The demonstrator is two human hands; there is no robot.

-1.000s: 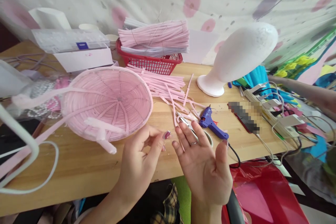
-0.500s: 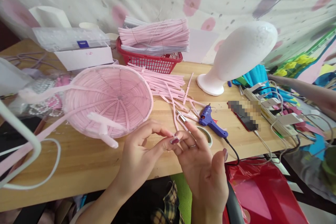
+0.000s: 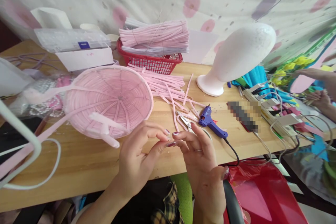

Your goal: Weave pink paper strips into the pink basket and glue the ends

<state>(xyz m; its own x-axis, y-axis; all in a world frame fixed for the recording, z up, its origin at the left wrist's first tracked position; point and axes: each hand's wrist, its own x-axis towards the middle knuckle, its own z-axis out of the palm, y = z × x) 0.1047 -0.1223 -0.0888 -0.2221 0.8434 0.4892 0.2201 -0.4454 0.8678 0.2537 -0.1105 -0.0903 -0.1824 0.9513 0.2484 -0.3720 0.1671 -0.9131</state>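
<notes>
My left hand [image 3: 139, 157] hovers above the front of the wooden table, thumb and fingertips drawn together. Whatever may sit between them is too small to make out. Palm up beside it, my right hand [image 3: 202, 168] has its fingers and thumb apart, a ring on one finger, its fingertips close to the left ones. Behind my left hand lies a round woven pink basket [image 3: 105, 91], its hollow facing me, with loose strips hanging over its rim. Scissors [image 3: 186, 120] and a roll of tape [image 3: 209, 135] lie just behind my right hand, partly covered.
A purple glue gun [image 3: 210, 120] lies right of the scissors, near a phone [image 3: 243, 115] and a power strip [image 3: 273, 112]. Pink strips [image 3: 165, 82] lie before a red basket [image 3: 149, 63]. A white foam head [image 3: 236, 56] stands behind. A co-worker's hands [image 3: 319, 96] are at right.
My fingertips have drawn slightly apart; the right hand has shifted a little right and down. At the far right, the co-worker's arm has moved and both their hands now show.
</notes>
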